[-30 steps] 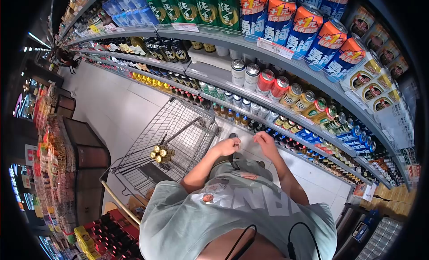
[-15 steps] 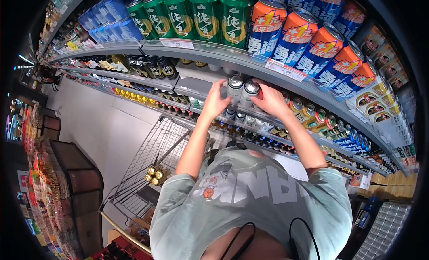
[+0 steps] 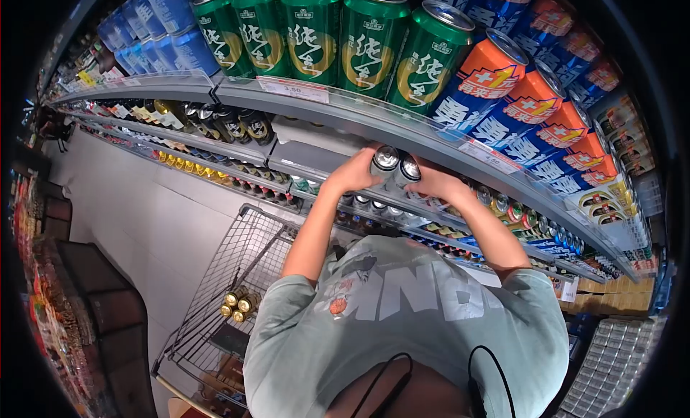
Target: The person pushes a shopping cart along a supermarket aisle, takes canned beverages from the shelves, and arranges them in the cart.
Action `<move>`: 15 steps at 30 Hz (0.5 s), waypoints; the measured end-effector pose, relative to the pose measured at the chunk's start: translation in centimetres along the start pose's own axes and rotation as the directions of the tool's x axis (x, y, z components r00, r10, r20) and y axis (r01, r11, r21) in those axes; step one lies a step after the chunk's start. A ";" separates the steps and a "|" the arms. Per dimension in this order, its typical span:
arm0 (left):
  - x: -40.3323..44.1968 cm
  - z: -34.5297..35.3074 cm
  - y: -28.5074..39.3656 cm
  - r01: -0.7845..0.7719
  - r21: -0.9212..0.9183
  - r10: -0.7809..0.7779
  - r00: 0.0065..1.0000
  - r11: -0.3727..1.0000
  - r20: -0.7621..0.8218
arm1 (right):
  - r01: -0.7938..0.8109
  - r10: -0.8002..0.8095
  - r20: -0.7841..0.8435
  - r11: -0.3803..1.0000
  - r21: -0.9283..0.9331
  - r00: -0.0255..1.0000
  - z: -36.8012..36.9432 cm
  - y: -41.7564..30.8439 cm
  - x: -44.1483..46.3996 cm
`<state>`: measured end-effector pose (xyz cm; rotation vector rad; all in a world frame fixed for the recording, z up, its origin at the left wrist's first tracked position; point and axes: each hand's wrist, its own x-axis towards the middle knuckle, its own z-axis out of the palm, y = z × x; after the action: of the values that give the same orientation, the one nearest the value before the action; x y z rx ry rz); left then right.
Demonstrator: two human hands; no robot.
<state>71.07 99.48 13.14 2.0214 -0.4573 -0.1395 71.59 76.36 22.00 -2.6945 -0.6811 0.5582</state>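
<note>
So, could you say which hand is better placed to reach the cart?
Probably the left hand: the cart stands on that side. The right hand is farther off; both hold silver cans.

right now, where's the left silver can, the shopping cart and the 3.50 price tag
Left silver can [image 3: 386, 158], head view, on its top.
Shopping cart [image 3: 229, 340], head view, on its dark panel.
3.50 price tag [image 3: 293, 90], head view, on its printed face.

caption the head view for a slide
Left hand and right hand hold two silver cans at a store shelf, cart nearby.
</note>
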 end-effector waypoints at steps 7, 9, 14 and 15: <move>0.9 -0.6 -0.8 -0.036 -0.156 0.043 0.998 0.987 0.044 | -0.190 0.152 0.202 0.965 0.180 0.967 -1.0 -0.2 0.4; 1.1 -0.5 -1.4 -0.033 -0.157 0.043 0.997 0.987 0.064 | -0.175 0.140 0.190 0.967 0.187 0.972 -1.0 0.2 0.6; 1.7 -1.4 -0.1 -0.037 -0.151 0.058 0.989 0.988 0.134 | -0.046 0.046 0.002 0.998 0.049 0.999 -0.2 1.9 0.4; 1.8 -1.5 0.2 -0.020 -0.145 0.040 0.990 0.989 0.137 | -0.032 0.033 -0.021 0.999 0.035 0.999 -0.5 1.6 0.0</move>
<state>73.15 100.00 14.22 1.8697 -0.5507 -0.2889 72.48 74.91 21.81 -2.6793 -0.6173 0.5431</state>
